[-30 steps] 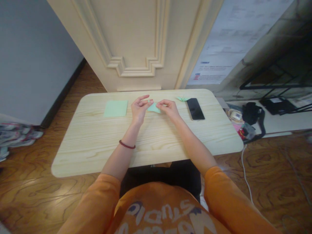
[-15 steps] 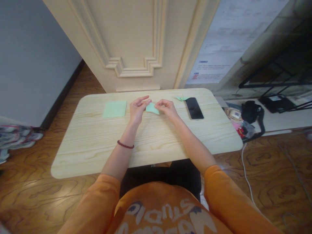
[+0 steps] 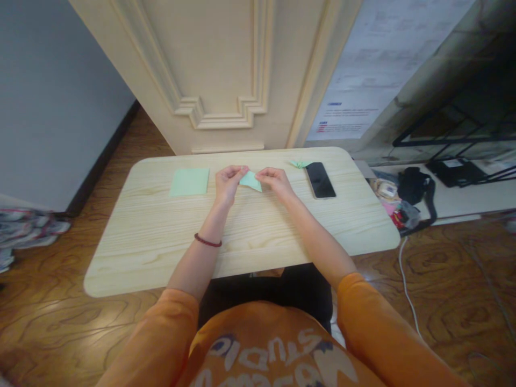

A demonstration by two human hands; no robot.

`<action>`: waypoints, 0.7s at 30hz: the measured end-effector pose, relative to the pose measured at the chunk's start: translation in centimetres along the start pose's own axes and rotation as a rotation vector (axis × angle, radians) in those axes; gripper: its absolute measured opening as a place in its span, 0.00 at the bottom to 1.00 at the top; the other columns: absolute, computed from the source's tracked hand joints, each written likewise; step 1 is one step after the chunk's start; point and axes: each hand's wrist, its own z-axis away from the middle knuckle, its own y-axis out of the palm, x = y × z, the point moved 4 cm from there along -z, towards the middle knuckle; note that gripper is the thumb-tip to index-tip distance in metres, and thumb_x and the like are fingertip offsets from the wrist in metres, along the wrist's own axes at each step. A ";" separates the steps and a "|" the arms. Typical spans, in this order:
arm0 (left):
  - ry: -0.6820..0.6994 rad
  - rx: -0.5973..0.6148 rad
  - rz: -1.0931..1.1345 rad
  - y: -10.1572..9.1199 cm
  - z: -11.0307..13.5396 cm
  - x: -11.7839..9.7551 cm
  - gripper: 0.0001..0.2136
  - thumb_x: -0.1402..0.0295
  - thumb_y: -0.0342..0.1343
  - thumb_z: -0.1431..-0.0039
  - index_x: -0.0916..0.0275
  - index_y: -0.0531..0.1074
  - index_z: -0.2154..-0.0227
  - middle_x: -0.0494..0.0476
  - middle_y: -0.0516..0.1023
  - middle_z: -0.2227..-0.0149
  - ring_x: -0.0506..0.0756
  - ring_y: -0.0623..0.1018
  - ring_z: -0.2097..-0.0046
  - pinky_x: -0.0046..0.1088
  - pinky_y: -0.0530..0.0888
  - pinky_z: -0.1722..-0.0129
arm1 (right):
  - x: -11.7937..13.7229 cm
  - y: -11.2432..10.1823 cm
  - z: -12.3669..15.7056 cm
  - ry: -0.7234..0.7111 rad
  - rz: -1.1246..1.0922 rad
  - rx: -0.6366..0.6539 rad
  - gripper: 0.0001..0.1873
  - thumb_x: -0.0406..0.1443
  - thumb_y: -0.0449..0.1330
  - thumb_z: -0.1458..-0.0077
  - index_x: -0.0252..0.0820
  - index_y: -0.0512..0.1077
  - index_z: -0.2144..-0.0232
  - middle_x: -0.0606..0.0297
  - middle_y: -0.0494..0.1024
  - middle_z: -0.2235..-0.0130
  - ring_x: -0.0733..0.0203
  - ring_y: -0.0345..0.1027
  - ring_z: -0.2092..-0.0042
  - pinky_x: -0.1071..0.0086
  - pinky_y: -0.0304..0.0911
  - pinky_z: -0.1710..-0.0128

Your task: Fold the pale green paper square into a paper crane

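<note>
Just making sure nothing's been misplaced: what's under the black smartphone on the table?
The smartphone lies flat on the pale wood table, with only tabletop showing around its edges. Whatever is directly beneath it is covered. A small green origami crane sits beside its far corner, not under it.

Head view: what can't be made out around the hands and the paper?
All in the head view:
Folded green paper: the held corners are hidden by the left hand and right hand.
Small green origami figure: too small to show its folds.
Printed notice on the wall: text too blurred to read.
Orange shirt: lettering cut off by the bottom edge.
</note>
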 end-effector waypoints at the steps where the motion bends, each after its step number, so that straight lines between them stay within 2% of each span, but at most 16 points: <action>1: 0.008 0.008 0.004 0.0 0.0 -0.1 0.16 0.59 0.73 0.64 0.64 0.77 0.76 0.54 0.80 0.74 0.50 0.77 0.72 0.25 0.73 0.69 | 0.0 0.0 0.0 0.005 -0.003 0.008 0.12 0.42 0.70 0.63 0.41 0.76 0.78 0.68 0.77 0.74 0.62 0.68 0.66 0.67 0.61 0.59; 7: 0.071 0.011 -0.062 0.0 0.0 -0.8 0.16 0.58 0.73 0.64 0.64 0.78 0.76 0.55 0.80 0.74 0.51 0.77 0.72 0.27 0.73 0.68 | 0.0 0.1 0.1 0.031 -0.025 0.047 0.12 0.42 0.70 0.64 0.40 0.77 0.78 0.67 0.78 0.73 0.62 0.69 0.66 0.67 0.61 0.57; 12: 0.079 0.031 -0.134 0.1 0.1 -0.9 0.14 0.60 0.71 0.62 0.64 0.77 0.75 0.56 0.80 0.74 0.52 0.77 0.71 0.26 0.73 0.69 | -0.1 0.5 0.1 -0.022 0.012 0.082 0.15 0.46 0.70 0.62 0.41 0.76 0.77 0.67 0.77 0.73 0.62 0.67 0.67 0.67 0.61 0.60; 17: 0.075 0.008 -0.139 0.0 0.2 -0.9 0.13 0.66 0.69 0.60 0.63 0.79 0.69 0.53 0.78 0.76 0.52 0.77 0.72 0.26 0.71 0.69 | -0.1 0.6 0.0 -0.050 0.052 0.111 0.15 0.46 0.69 0.61 0.40 0.75 0.77 0.68 0.76 0.74 0.63 0.65 0.69 0.67 0.59 0.61; 21: 0.015 0.008 -0.107 0.0 0.3 -0.7 0.14 0.65 0.65 0.56 0.63 0.79 0.64 0.54 0.79 0.74 0.54 0.79 0.69 0.28 0.73 0.66 | 0.2 0.6 0.2 -0.030 0.044 0.127 0.13 0.44 0.68 0.60 0.40 0.75 0.77 0.68 0.76 0.73 0.63 0.65 0.68 0.67 0.59 0.60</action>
